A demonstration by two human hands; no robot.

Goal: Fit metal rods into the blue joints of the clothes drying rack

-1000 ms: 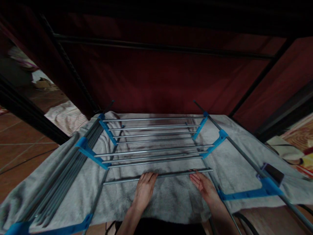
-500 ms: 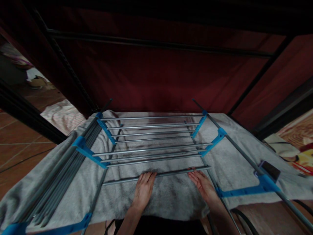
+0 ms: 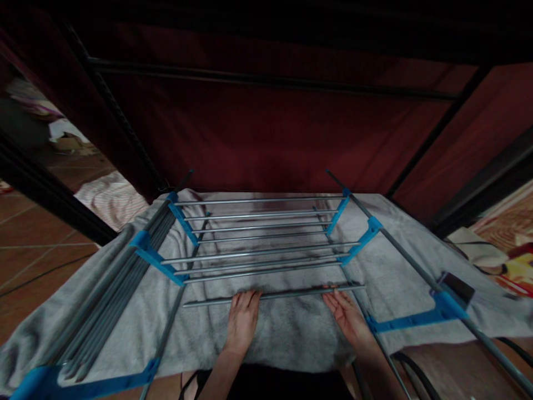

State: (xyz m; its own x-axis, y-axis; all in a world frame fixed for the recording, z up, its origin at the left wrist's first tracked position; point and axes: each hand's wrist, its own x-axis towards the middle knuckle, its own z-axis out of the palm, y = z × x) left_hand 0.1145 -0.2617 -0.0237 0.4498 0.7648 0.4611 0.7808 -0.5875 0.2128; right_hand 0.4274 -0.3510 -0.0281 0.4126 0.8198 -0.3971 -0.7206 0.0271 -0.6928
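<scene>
Left hand [image 3: 242, 322], palm down, fingers curled over loose rod [image 3: 291, 294], clamped on it. Right hand [image 3: 343, 314] has its fingertips at the same rod near its right end; cannot tell if closed around it. Rod runs crosswise over grey blanket [image 3: 300, 344], on the near side of the rack's rungs [image 3: 258, 255]. Its left end stops just beside the left rail [image 3: 169, 328]; right end reaches past the inner right rail. Bundled rods [image 3: 120, 300] lie at left. Phone [image 3: 461, 290] at right, partly behind blue bracket [image 3: 410, 321].
</scene>
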